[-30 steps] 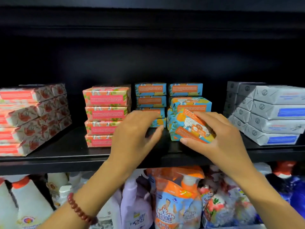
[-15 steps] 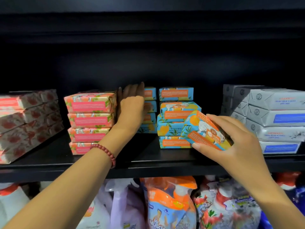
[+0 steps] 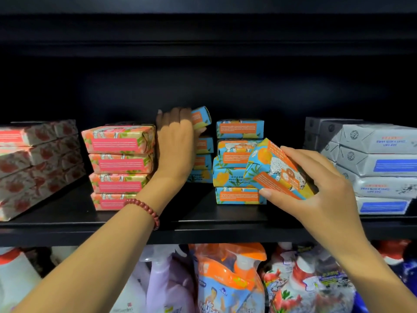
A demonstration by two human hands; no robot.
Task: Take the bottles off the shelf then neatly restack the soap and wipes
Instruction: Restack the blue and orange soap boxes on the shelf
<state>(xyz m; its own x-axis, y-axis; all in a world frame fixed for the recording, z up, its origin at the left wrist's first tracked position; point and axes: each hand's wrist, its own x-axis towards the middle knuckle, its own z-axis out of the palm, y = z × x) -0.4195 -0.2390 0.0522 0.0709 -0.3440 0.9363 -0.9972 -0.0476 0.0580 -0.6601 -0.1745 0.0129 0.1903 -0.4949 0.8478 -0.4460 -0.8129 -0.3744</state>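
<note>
While the black shelf point(image 3: 67, 222) recedes into darkness behind, the left hand point(image 3: 174, 143) grasps the rear stack's point(image 3: 204, 161) top soap box point(image 3: 201, 117), seemingly askew; the right hand point(image 3: 316, 190) clasps a tilted soap box point(image 3: 277, 170) just before the front stack point(image 3: 239, 195).

- Orange refill pouch point(image 3: 228, 279), lower shelf: the large letters at the bottom edge of the view seem to begin "Mr Mus"; the rest is cut off.
- Stacked blue soap box point(image 3: 228, 177): small upside-down print, one word seemingly "soap".
- Tilted soap box point(image 3: 277, 170), raised soap box point(image 3: 200, 117), pink soap boxes point(image 3: 119, 143): panel print too fine to read.
- Grey packs point(image 3: 379, 163): blue print blurred, unreadable.
</note>
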